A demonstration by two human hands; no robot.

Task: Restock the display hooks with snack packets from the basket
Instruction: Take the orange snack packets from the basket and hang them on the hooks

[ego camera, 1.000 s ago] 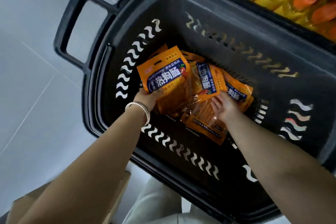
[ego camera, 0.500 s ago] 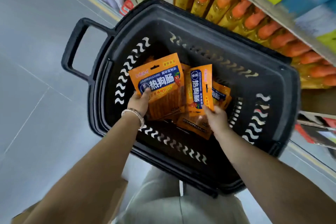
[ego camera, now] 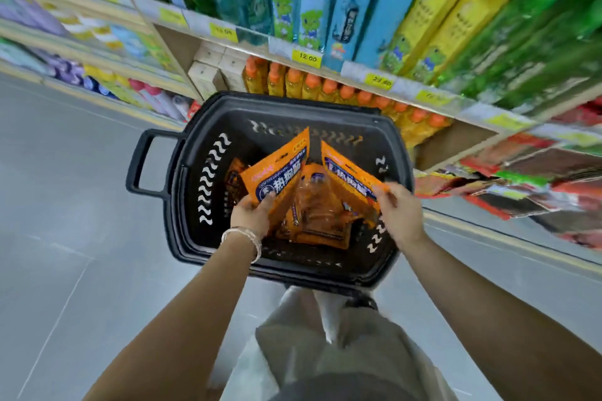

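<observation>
A black plastic basket (ego camera: pixel 182 192) stands on the floor in front of the shelves. Above it my left hand (ego camera: pixel 252 213) grips an orange snack packet (ego camera: pixel 280 169) by its lower edge, thumb on the blue label. My right hand (ego camera: pixel 399 208) pinches a second orange packet (ego camera: pixel 348 177) at its right side. Both packets are lifted and tilted toward each other over the basket. More orange packets (ego camera: pixel 321 215) lie in the basket below them.
Shelves rise behind the basket: orange-capped bottles (ego camera: pixel 325 88) on the low shelf, tall blue, yellow and green boxes (ego camera: pixel 358 3) above. Red and dark packets (ego camera: pixel 527 185) hang at the right. Grey floor (ego camera: pixel 65 205) spreads to the left. The basket's handle (ego camera: pixel 138 166) sticks out left.
Both hands have risen out of the basket, each with an orange packet. The view has tilted up, so more of the shelves shows now.
</observation>
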